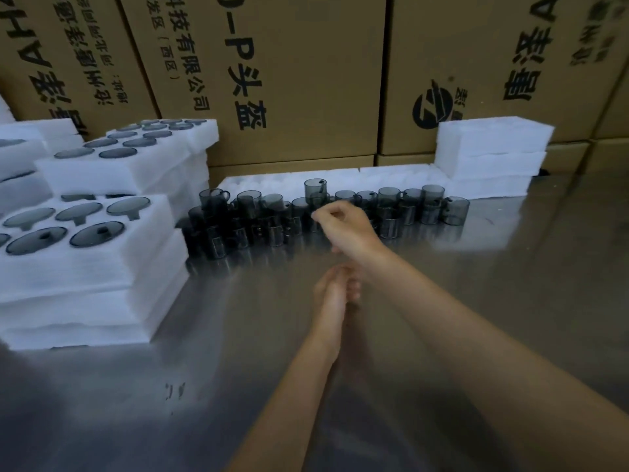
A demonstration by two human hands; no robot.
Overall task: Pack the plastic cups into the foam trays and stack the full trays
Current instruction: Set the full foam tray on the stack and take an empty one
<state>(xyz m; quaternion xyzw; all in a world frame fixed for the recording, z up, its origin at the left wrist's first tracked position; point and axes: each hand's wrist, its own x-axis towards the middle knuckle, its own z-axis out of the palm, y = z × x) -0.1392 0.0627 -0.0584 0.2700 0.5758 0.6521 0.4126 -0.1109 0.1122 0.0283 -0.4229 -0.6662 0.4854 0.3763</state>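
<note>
The right hand (340,229) reaches over the front edge of the cups (326,212), fingers curled and fingertips drawn together near a cup in the middle of the group. Whether it already pinches a cup or is only closing on one cannot be told; motion blur hides the contact. The left hand (335,287) hangs just below and nearer the body than the right, over the bare metal table (476,301), fingers loosely curled and seemingly empty, though it too is blurred.

The cups, smoky grey with handles, stand bunched in a long row that runs out to both sides of the right hand, some stacked on others, one sitting higher just beyond the fingertips. Directly behind them, farther from the hand, lies an empty tray (340,177) with its pockets showing white. To the right of the hand and well back, a stack of spare trays (490,148) sits on that tray's far end.

Well to the left of both hands stand the full stacks (85,253), their top trays with dark round rims showing in the pockets; a second pile (136,148) rises behind. Cartons (306,80) wall off the back.

By this look, a fair share is packed and stacked, yet dozens of cups remain loose and the nearest tray holds none. The step in hand seems to be picking a cup to start filling that tray
</note>
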